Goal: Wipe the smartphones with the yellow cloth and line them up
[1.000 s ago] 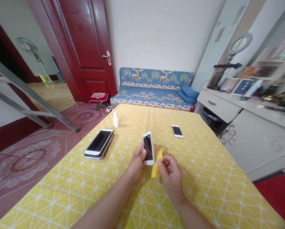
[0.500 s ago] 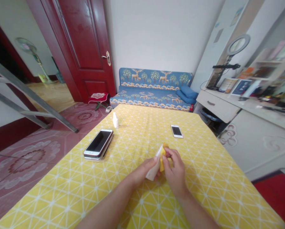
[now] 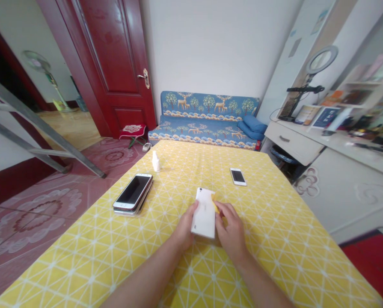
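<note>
A white smartphone (image 3: 204, 214) is held above the table with its back, camera at the top left, turned up toward me. My left hand (image 3: 186, 224) grips its left edge, thumb on the back and the other fingers hidden beneath. On the opposite side, my right hand (image 3: 231, 226) is closed on a small yellow cloth (image 3: 215, 202), pressed against the phone's right edge. Most of the cloth is hidden by the fingers and the phone.
A stack of phones (image 3: 133, 192) lies at the left on the yellow patterned tablecloth (image 3: 178, 171). Behind it stands a small white spray bottle (image 3: 155, 162). Another white phone (image 3: 238, 176) lies at the back right. Beyond the table is a blue sofa (image 3: 204, 124).
The white phone has turned from edge-on to back-up and shifted slightly left. My right hand keeps the yellow cloth, now at the phone's right edge. The other phones stay put.
</note>
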`<state>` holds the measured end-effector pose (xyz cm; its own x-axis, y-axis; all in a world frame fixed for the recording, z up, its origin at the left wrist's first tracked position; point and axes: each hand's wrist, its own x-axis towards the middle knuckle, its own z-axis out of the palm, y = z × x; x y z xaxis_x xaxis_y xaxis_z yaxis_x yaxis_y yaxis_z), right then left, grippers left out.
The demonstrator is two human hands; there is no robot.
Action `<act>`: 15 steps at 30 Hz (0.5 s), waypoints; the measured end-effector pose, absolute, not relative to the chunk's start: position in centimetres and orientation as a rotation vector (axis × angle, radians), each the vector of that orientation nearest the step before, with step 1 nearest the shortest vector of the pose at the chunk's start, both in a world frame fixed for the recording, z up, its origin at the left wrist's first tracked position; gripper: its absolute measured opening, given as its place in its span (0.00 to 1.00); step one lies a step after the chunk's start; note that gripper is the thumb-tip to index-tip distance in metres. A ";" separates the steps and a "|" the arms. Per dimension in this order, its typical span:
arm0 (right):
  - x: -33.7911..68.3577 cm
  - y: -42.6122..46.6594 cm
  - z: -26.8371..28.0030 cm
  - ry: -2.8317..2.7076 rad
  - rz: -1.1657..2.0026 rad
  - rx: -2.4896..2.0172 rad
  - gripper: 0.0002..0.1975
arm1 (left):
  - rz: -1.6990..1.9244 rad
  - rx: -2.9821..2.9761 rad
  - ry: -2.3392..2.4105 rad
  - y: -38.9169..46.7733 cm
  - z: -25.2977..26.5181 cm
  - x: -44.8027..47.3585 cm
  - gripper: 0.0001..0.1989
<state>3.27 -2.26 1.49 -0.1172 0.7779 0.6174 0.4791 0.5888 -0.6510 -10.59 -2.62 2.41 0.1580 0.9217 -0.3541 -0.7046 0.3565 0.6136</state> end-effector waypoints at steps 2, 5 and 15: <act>3.0 -2.7 1.6 -1.805 0.372 -0.985 0.16 | 1.261 0.299 0.748 -2.4 2.3 -10.8 0.16; 2.5 -3.4 1.8 -1.879 0.381 -0.887 0.18 | 1.322 0.291 0.679 -2.2 2.3 -11.1 0.18; 1.7 -6.3 3.2 -2.330 0.441 -0.659 0.11 | 1.462 0.198 0.586 -1.0 2.4 -13.0 0.25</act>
<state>1.71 -6.35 3.21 -0.6500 0.5632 0.5102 0.3379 0.8155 -0.4698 -12.99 -1.02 2.36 -0.0008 0.9676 -0.2526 -0.8741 0.1220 0.4702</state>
